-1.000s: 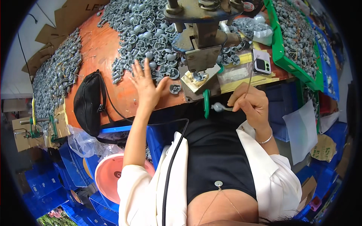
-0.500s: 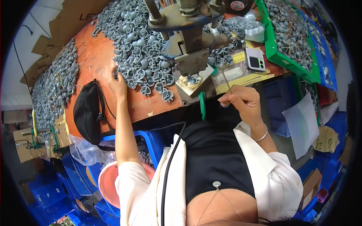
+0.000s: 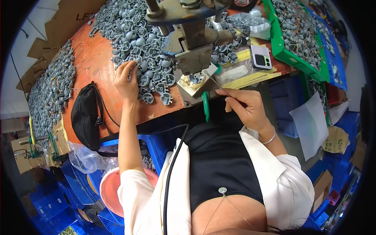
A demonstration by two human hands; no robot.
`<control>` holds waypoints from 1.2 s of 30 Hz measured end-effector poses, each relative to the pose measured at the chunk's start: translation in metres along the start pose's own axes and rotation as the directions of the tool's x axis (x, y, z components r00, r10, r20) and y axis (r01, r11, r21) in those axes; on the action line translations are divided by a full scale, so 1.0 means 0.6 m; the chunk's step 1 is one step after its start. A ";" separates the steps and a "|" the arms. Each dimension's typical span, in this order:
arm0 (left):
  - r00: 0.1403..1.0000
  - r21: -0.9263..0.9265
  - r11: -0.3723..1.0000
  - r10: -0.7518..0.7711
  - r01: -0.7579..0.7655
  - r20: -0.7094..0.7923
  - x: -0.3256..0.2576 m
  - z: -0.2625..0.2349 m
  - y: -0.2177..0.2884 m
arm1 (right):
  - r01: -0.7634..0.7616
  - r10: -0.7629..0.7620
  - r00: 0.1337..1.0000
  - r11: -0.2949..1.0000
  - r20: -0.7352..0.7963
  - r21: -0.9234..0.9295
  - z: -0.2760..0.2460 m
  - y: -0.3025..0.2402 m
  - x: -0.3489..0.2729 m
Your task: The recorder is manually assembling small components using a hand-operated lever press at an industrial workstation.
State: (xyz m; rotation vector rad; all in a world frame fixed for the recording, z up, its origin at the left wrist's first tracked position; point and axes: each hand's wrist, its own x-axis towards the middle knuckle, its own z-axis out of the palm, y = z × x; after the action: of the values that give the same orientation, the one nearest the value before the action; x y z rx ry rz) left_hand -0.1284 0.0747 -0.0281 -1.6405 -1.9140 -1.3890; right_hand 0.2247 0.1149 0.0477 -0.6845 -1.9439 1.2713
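At the near edge of a pile of grey plastic shells (image 3: 150, 51), my left hand (image 3: 127, 86) has its fingers drawn together; what they hold, if anything, is hard to make out. Thumb and fingers of my right hand (image 3: 247, 106) grip a thin metal rod (image 3: 219, 85). The rod slants up and left, its tip beside a grey shell (image 3: 195, 78) seated in a cream-coloured fixture (image 3: 191, 87). Directly above that fixture is the metal head (image 3: 194, 58) of a press. A green loop-shaped handle (image 3: 206, 105) hangs in front of the table edge.
A black pouch (image 3: 87, 117) lies left of my left forearm. More grey parts (image 3: 51, 94) are heaped at far left. To the right are a phone (image 3: 260, 57) and a green crate (image 3: 295, 58) full of parts. A pink basin (image 3: 111, 192) stands below the table.
My right hand has brought the rod's tip leftward to the fixture. My left hand has moved slightly up along the pile's edge, fingers now drawn together. The whole view has shifted slightly.
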 end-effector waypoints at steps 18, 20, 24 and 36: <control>0.974 -0.205 0.976 -0.026 0.073 0.225 -0.074 -0.041 0.154 | 0.194 -0.175 0.973 0.974 0.153 -0.118 -0.029 0.028 -0.005; 0.838 -0.311 0.900 -0.101 0.307 0.537 -0.122 -0.048 0.194 | 0.193 -0.173 0.972 0.973 0.159 -0.123 -0.023 0.039 -0.006; 0.795 -0.326 0.834 -0.201 0.446 0.573 -0.142 -0.023 0.184 | 0.173 -0.150 0.975 0.975 0.166 -0.137 -0.022 0.038 -0.007; 0.661 -0.694 0.101 -0.426 0.713 0.618 -0.085 -0.013 0.245 | -0.096 0.099 0.989 0.995 0.113 -0.027 0.003 0.043 -0.003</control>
State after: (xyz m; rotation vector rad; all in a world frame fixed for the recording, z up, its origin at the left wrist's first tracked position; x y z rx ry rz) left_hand 0.0131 0.0231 0.0103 -1.3795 -2.1779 -3.2604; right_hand 0.2257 0.1225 0.0231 -0.7398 -2.0402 1.3777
